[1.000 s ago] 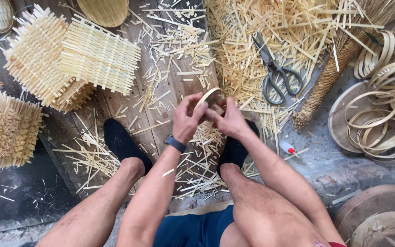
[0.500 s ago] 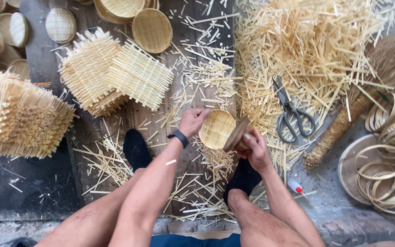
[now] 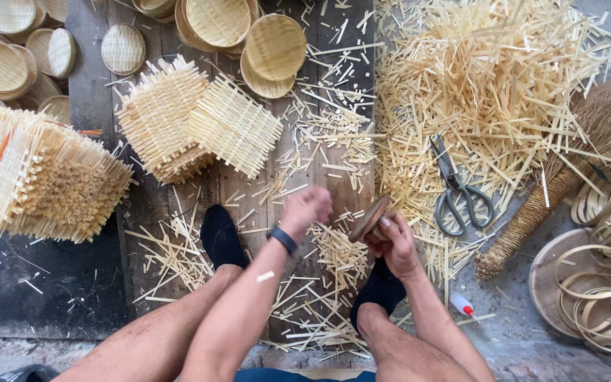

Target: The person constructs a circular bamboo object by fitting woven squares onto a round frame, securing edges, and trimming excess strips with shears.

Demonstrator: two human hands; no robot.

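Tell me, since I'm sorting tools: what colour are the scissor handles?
Grey-green, dull metal-looking handles on the scissors, lying on the bamboo strips; the head view shows them.

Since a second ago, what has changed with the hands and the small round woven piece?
Both hands held the piece together; at half a second its woven face showed between them. Now the left hand has let go and hangs blurred, while the right hand alone holds the small round woven bamboo disc, turned edge-on. The grey metal scissors, the square woven mats and the loose strips are unchanged.
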